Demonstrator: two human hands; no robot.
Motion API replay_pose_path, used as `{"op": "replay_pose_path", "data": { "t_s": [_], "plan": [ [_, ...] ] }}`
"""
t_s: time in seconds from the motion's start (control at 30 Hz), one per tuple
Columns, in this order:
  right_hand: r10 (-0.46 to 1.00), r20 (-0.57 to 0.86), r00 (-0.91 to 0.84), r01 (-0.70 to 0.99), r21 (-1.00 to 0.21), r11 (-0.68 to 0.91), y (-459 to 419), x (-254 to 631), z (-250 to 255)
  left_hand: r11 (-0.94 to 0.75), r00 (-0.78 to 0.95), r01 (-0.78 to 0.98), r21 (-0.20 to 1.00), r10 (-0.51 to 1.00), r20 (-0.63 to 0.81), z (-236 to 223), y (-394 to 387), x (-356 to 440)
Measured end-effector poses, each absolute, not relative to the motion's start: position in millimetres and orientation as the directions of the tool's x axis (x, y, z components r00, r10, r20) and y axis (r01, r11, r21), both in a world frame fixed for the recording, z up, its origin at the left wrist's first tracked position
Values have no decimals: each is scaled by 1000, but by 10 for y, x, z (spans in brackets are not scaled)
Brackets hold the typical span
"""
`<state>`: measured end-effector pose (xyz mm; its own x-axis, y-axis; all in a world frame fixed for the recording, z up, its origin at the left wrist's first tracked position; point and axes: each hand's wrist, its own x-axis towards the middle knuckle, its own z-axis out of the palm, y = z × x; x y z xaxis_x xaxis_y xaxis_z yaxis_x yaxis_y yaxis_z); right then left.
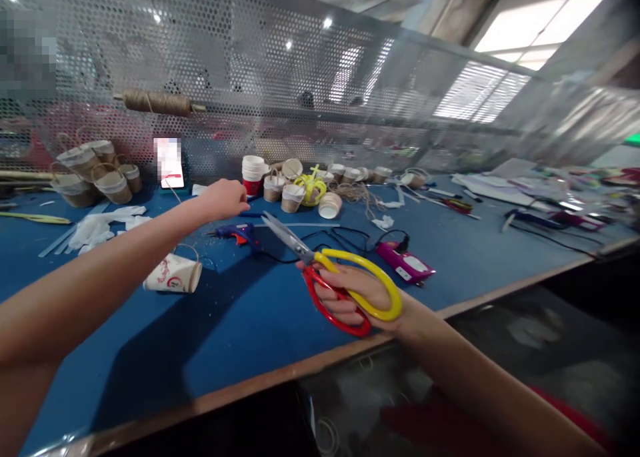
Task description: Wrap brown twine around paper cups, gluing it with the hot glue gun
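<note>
My right hand (353, 290) grips a pair of scissors (290, 237) by one red and one yellow loop handle, with the blades pointing up and left. Stretched over the blue table, my left hand (225, 200) has its fingers curled down; whatever they may hold is hidden. A stack of paper cups (253, 171) stands just beyond it. Below that hand lies a blue glue gun (239, 234) with an orange trigger. A white printed paper cup (173, 274) with a thin handle rests on its side under my left forearm.
Twine-wrapped cups (114, 183) cluster at the left. A lit phone (170, 163) leans near the perforated metal screen, where a twine spool (157, 102) hangs. Yellow ribbon (311, 189) lies among small cups. A purple power box (405, 262) with black cables sits right of the scissors.
</note>
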<state>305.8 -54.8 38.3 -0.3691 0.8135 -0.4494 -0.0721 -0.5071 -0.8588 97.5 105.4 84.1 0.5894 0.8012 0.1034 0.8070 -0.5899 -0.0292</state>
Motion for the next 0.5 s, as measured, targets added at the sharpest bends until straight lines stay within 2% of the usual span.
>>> {"op": "replay_pose_path", "data": {
  "t_s": [0.1, 0.17, 0.33, 0.5],
  "plan": [
    [877, -411, -248, -208, -862, -463, -520, 3124, 360, -650, 650, 760, -12, 760, 9, 702, 1215, 1305],
    [881, -445, -162, -220, -854, -472, -475, 3149, 379, -671, 670, 742, -10, 741, -49, 567, 1271, 1545],
    [853, -522, -1, -79, -850, -521, -380, 3177, 507, -661, 653, 750, -25, 746, -126, 256, 1311, 1993],
    [780, -625, -39, 35, -781, -624, -269, 3260, 550, -631, 626, 775, -16, 772, -110, 97, 1344, 2066]
  ]
}}
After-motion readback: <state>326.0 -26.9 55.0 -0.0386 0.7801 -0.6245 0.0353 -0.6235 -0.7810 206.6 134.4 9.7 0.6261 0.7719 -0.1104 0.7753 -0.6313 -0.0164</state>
